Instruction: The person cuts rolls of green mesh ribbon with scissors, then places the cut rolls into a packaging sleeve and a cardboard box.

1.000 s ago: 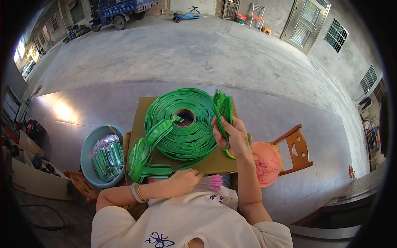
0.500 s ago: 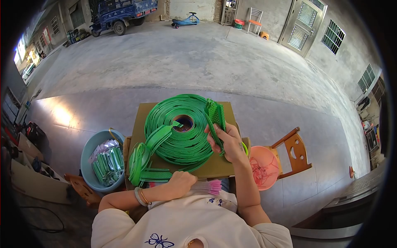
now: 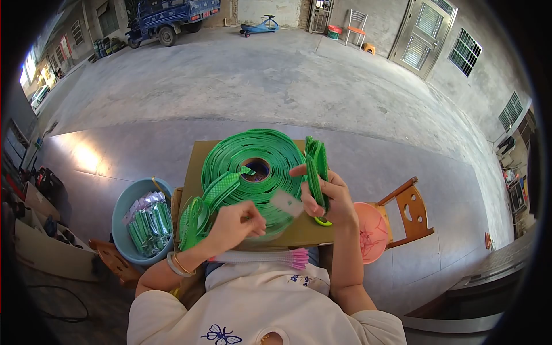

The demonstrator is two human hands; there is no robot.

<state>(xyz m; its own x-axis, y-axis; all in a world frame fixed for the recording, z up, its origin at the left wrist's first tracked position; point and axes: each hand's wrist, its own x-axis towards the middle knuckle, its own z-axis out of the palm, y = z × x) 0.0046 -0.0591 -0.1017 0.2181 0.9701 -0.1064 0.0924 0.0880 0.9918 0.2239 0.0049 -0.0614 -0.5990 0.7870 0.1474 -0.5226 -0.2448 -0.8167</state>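
Note:
My right hand (image 3: 333,198) is closed around a folded bundle of green dotted ribbon (image 3: 317,167), held upright over the box's right side. My left hand (image 3: 237,225) pinches a clear plastic bag (image 3: 284,202) with a whitish end, smeared by motion, in front of the roll. A large flat roll of green ribbon (image 3: 221,149) lies on a cardboard box (image 3: 198,158). Loose loops of ribbon (image 3: 194,221) lie left of the roll, close to my left wrist. Across my lap rests a stack of clear bags with pink ends (image 3: 296,259).
A blue basin (image 3: 122,214) of bagged green pieces stands at the left, and a pink basin (image 3: 376,253) on a wooden chair (image 3: 409,213) at the right. A yellow-green handle (image 3: 323,221) shows under my right hand. A blue three-wheeled truck (image 3: 172,17) stands far back.
My left hand has risen from my lap toward the roll with a clear bag. The right hand has shifted slightly right, and its ribbon bundle is turned more edge-on.

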